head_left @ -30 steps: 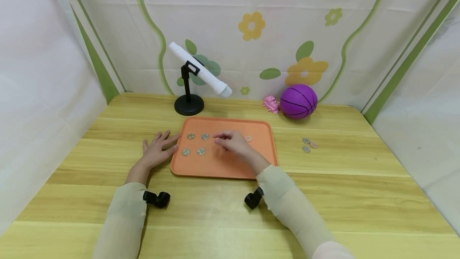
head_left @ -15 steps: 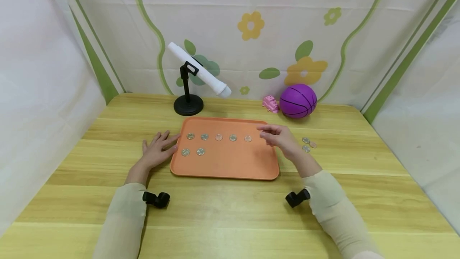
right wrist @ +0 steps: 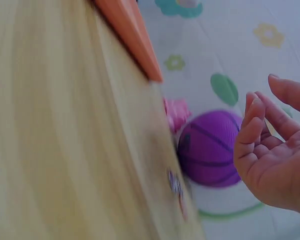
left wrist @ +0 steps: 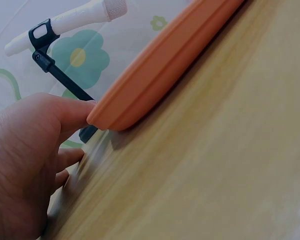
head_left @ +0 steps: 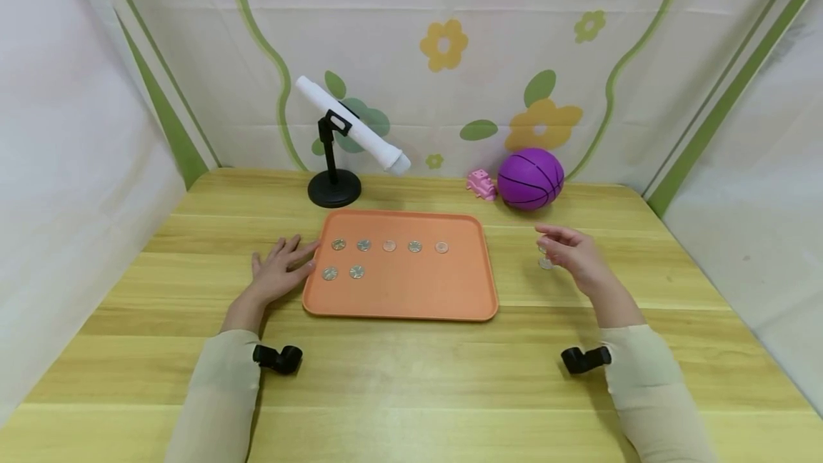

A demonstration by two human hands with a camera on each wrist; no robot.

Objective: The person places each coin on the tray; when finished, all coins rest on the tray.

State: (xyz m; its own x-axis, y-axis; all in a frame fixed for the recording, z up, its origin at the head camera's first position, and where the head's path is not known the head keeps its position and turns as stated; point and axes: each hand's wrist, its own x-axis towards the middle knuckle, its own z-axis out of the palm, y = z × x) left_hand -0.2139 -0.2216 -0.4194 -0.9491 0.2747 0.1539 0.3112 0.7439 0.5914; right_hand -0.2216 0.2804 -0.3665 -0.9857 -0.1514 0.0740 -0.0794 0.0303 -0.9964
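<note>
My left hand [head_left: 278, 276] rests on the table with fingers spread. Its thumb and index finger touch the left rim of an orange tray [head_left: 411, 297]. In the left wrist view a fingertip meets the tray's wall [left wrist: 140, 85]. On the tray lie a back row of several coins [head_left: 388, 246], silver and copper, and two silver coins [head_left: 343, 273] in front at the left. Right of the tray, my right hand [head_left: 581, 263] hovers over loose coins [head_left: 545, 263], partly hiding them. Its fingers are loosely bent with nothing between them; the right wrist view shows thumb and index apart.
A white microphone [head_left: 353, 125] on a black stand [head_left: 334, 188] stands behind the tray's left end. At the back right sit a pink toy [head_left: 481, 184] and a purple basketball [head_left: 530, 178]. A flowered cloth [head_left: 386, 34] hangs behind the wooden table [head_left: 386, 391].
My right hand has moved right, off the tray to the loose coins, uncovering two coins in the tray's back row. My left hand stays at the tray's rim.
</note>
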